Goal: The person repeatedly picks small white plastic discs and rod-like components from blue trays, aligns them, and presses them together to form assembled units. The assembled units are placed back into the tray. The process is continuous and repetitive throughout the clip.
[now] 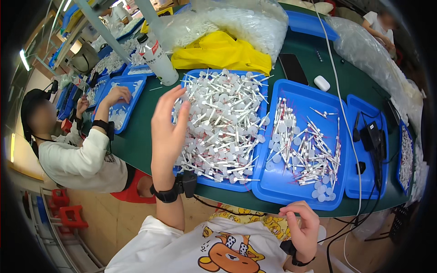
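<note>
My left hand (168, 120) is raised over the left rim of a blue tray (218, 183) heaped with small white stick-like parts (223, 123) with round translucent discs. Its fingers are stretched, the thumb stands apart, and nothing shows in its grasp. Low in front of the table edge is my right hand (304, 227), fingers bent forward and thumb apart from them, with nothing visible between. Nearest to it, a second blue tray (291, 191) holds a looser spread of similar sticks (318, 150) with thin red strands, and some loose discs (322, 190) at its near corner.
Behind the heaped tray lie a yellow bag (223, 52) and a big clear bag; a bottle (159, 61) stands left of them. A phone (293, 68) and white case (322, 83) lie behind the second tray. A cable (339, 91) crosses its right side. A co-worker (77, 154) sits at left.
</note>
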Motion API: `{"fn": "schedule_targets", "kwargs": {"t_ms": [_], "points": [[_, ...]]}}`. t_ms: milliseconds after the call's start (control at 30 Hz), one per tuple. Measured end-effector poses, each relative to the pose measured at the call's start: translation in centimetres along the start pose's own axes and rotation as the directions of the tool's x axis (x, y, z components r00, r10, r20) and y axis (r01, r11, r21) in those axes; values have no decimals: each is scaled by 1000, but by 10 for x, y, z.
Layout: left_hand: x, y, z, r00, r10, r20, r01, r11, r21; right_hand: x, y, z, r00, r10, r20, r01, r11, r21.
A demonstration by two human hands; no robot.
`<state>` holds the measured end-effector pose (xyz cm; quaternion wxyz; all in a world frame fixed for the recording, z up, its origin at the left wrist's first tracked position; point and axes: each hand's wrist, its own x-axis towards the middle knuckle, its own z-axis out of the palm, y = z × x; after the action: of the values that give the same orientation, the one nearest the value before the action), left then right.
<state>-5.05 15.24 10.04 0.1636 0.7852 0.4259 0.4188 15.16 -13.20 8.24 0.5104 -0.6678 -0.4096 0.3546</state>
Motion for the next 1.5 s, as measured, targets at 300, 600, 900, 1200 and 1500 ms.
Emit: {"fn": "schedule_targets", "kwargs": {"t_ms": [300,600,900,1200,1500], "points": [[-28,19,-6,991,-60,116,51,996,75,-2,-4,-1,1000,6,-4,-6,998,-67],[-65,63,-10,972,77,222,-91,994,53,-1,0,-7,1000,-17,-19,14,991,-132],[-112,111,87,735,443,514,-278,888,-368,15,18,-39,944,-243,-223,59,788,-613],[-140,147,144,721,463,516,-332,884,-329,29,34,-69,932,-278,-234,-16,612,-791],[-148,169,178,825,320,466,-312,945,-96,53,38,-67,947,-302,-110,116,640,-760]]}}
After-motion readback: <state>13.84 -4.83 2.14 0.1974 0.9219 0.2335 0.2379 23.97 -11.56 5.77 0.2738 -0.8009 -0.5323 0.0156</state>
